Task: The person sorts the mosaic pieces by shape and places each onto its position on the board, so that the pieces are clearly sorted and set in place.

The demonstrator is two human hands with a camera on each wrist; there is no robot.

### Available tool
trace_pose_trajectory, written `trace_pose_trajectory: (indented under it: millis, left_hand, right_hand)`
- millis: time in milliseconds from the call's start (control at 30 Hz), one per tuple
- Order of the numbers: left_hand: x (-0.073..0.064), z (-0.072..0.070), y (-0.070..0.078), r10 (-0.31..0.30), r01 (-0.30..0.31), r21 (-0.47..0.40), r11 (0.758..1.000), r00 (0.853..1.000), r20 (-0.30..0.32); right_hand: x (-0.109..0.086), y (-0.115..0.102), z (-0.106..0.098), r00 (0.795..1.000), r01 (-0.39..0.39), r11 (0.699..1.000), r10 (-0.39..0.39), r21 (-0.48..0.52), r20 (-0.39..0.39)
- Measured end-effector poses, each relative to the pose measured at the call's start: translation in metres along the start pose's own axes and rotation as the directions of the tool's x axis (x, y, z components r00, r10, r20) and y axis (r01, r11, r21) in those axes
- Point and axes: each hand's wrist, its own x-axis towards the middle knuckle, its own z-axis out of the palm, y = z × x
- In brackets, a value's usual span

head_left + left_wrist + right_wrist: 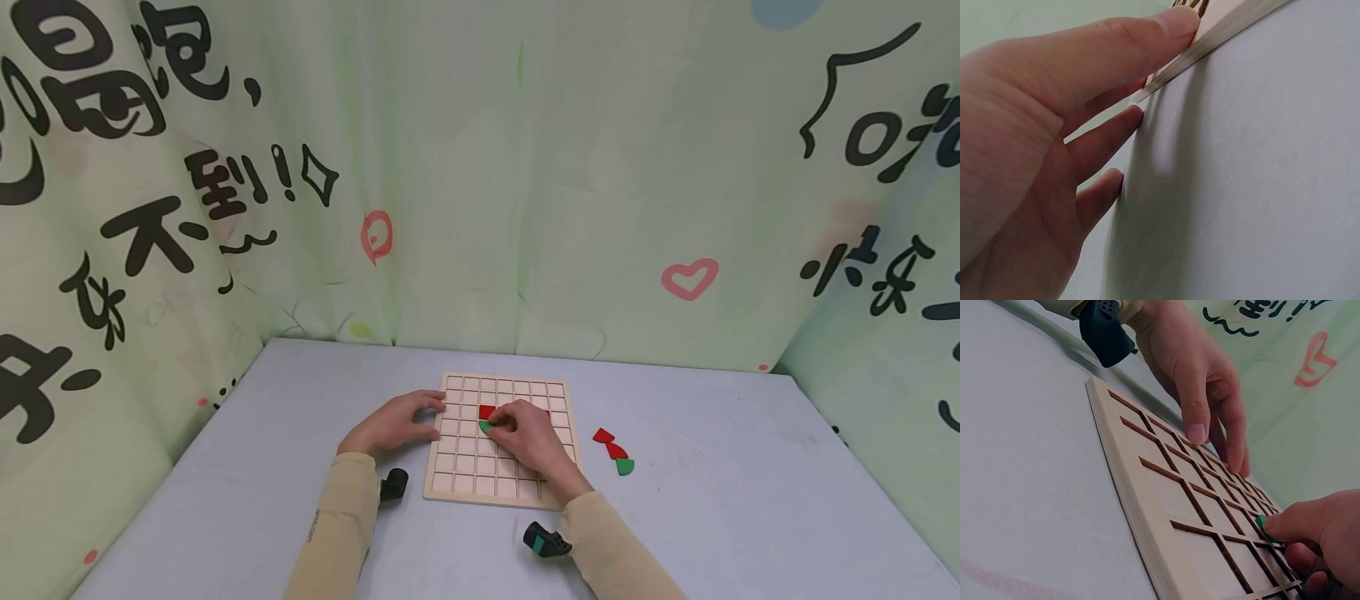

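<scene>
Square pale wooden grid board (465,465) on the white table (720,492), between two hands, with loose pieces off to its right.
The left hand (397,422) is at the board's left edge, thumb touching it; the right hand (531,439) reaches over the board from the near right, a green curved-edged flat piece (483,426) at its fingertips. Just behind that piece, a red flat four-sided piece (486,412) lies in the grid. Right of the board, on the table, a red angular flat piece (603,436) lies farthest back, a red curved-edged flat piece (617,451) next, and a green rounded flat piece (626,467) nearest, slanting rightward. The pale green printed fabric curtain (600,200) hangs behind the table and at both sides.
</scene>
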Motion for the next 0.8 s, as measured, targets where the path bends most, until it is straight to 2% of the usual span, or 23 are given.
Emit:
trace_pose_trajectory:
  millis: [467, 800]
  left_hand:
    - [0.0, 0.001, 0.001, -0.007, 0.007, 0.013, 1.0, 1.0, -0.002]
    - [-0.002, 0.0, 0.002, -0.005, 0.005, 0.008, 1.0, 1.0, -0.007]
  right_hand:
    - [-0.003, -0.002, -0.009, 0.997, -0.077, 0.996, 0.075, 0.054, 0.025]
    - [-0.004, 0.002, -0.022, 0.991, -0.135, 0.99, 0.134, 0.047, 0.012]
